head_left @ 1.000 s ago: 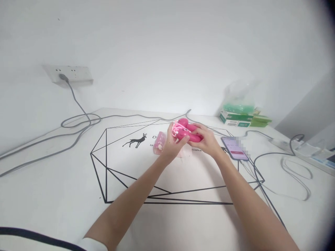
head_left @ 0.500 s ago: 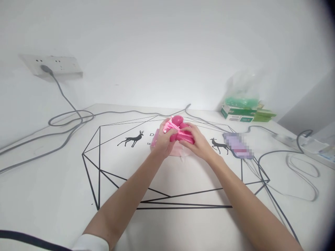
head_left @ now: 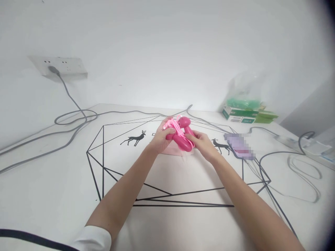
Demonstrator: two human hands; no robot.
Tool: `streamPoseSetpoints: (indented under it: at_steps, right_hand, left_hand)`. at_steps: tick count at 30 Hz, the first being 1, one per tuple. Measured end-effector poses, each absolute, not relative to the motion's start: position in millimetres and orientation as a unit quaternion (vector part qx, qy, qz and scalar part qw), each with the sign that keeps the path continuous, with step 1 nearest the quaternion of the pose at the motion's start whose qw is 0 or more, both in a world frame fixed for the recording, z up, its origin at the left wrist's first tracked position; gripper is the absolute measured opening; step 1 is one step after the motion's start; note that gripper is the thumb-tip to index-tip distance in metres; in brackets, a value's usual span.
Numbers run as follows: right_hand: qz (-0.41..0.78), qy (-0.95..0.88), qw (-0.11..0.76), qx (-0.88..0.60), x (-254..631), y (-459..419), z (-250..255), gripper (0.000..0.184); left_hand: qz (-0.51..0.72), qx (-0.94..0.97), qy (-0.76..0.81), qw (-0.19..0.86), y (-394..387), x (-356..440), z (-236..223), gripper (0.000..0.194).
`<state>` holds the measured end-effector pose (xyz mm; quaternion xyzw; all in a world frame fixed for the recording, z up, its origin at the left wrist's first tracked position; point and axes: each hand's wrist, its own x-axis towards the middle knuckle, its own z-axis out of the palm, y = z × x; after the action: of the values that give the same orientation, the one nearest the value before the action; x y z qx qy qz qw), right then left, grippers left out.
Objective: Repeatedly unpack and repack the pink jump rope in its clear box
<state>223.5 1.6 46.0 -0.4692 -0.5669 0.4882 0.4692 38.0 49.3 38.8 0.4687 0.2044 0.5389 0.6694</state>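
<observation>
A bundled jump rope (head_left: 184, 143) with deep pink rounded handles and a light pink cord wound about them is held above the table between both hands. My left hand (head_left: 160, 138) is closed around its left side, with the thumb across the front. On the right, the fingers of my right hand (head_left: 201, 142) pinch the lower right part of the bundle, near the cord and a handle. Beneath the hands lies a pale pink, partly see-through packet or box (head_left: 172, 150), mostly hidden by them.
The white table (head_left: 199, 223) carries black line and deer prints. A pixelated phone (head_left: 239, 145) lies to the right, near grey cables and a power strip (head_left: 285, 134). Green and white boxes (head_left: 239, 113) with a plastic bag stand at the back right. A wall socket (head_left: 64, 66) is at left.
The bundle has turned in the hands, so more of the wound cord and the handles shows. My right hand has shifted its grip slightly to the right. The view has moved a little.
</observation>
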Motion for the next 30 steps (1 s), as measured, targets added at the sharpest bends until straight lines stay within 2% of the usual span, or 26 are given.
streamPoseSetpoints:
  at_steps: [6,14,30]
  right_hand:
    - [0.636,-0.503,0.400,-0.426,229,-1,46,0.025]
    - [0.711,-0.466,0.360,-0.384,234,-4,47,0.010]
    - [0.767,-0.483,0.280,-0.317,225,-13,42,0.041]
  left_hand:
    - [0.476,0.520,0.211,0.677,48,29,40,0.062]
    - [0.456,0.548,0.191,0.675,41,22,52,0.063]
    - [0.406,0.590,0.158,0.679,42,17,49,0.076]
